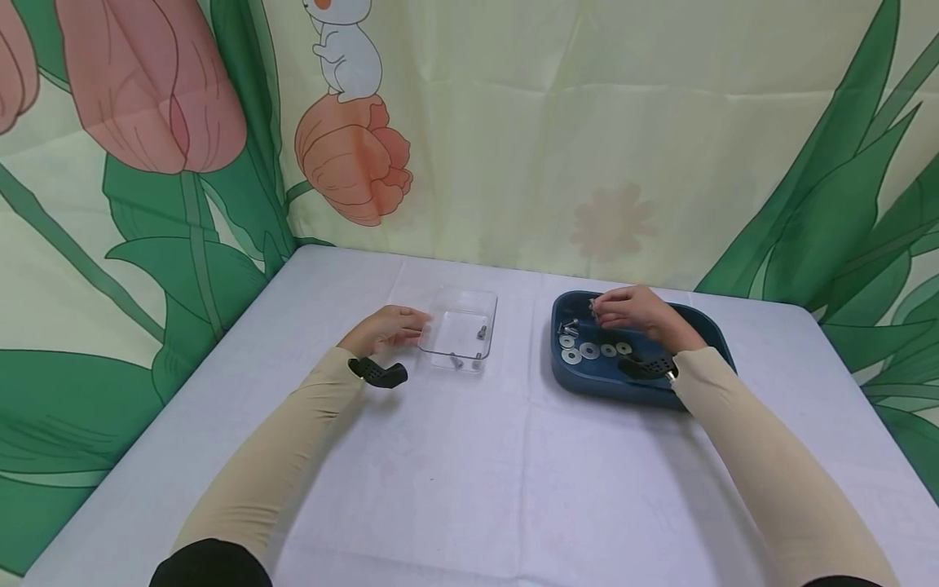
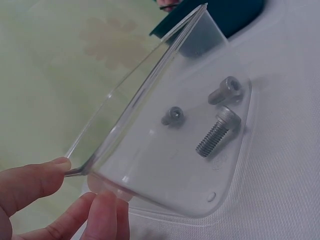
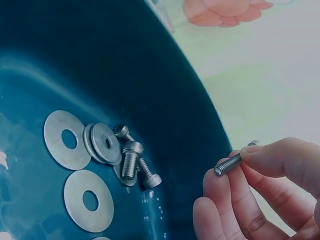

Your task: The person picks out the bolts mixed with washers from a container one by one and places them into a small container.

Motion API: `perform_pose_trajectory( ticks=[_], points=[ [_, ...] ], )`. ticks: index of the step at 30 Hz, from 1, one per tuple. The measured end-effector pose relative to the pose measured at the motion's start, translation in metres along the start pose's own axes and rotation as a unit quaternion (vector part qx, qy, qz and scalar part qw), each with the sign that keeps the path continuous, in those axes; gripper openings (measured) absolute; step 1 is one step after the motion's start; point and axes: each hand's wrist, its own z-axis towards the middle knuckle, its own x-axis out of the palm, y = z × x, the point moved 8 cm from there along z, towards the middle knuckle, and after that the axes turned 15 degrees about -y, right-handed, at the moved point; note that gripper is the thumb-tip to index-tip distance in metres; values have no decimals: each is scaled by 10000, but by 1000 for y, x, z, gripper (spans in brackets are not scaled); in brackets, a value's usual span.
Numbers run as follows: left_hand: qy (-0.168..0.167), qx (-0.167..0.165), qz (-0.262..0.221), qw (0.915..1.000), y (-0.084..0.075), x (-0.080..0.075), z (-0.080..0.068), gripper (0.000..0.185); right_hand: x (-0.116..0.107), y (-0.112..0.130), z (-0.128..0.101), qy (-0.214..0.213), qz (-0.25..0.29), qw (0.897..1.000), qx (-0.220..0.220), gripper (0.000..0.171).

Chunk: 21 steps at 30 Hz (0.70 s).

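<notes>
My left hand (image 1: 391, 326) pinches the near-left wall and rim of a clear plastic box (image 2: 150, 187), thumb on one side and fingers on the other. Inside the box lie 3 socket-head screws (image 2: 215, 136). Over the far left part of a dark blue tray (image 1: 594, 385), my right hand (image 1: 632, 312) pinches a threaded screw (image 3: 231, 163) between thumb and fingers. Below it in the tray, more socket-head screws (image 3: 132, 159) lie heaped against the wall beside several flat washers (image 3: 89, 201).
A white cloth covers the table (image 1: 440, 489). Behind it hangs a printed curtain (image 1: 513, 163) with flowers. The tray stands to the right of the clear box, with a strip of cloth between them.
</notes>
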Motion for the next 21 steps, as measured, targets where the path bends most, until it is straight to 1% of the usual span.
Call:
perform_pose_trajectory(
  ticks=[2,5,8,12,16,21],
  points=[
    [4,2,-22,10000,0,0,0,42,-1,1,-2,27,137,9999,-5,26],
    [25,25,-49,10000,0,1,-1,42,-1,4,-5,85,370,9993,-6,15],
    [42,55,-55,10000,-1,1,-2,42,-1,5,-6,70,429,9991,-28,8],
    [-4,90,45,9999,-1,1,-3,42,-4,6,-8,-37,381,9992,-62,7],
    [-82,52,155,9998,0,0,-2,43,-5,7,-9,-71,359,9992,-128,7],
    [-50,26,73,10000,-1,0,-2,42,-7,9,-9,-101,440,9988,-185,7]
  ],
)
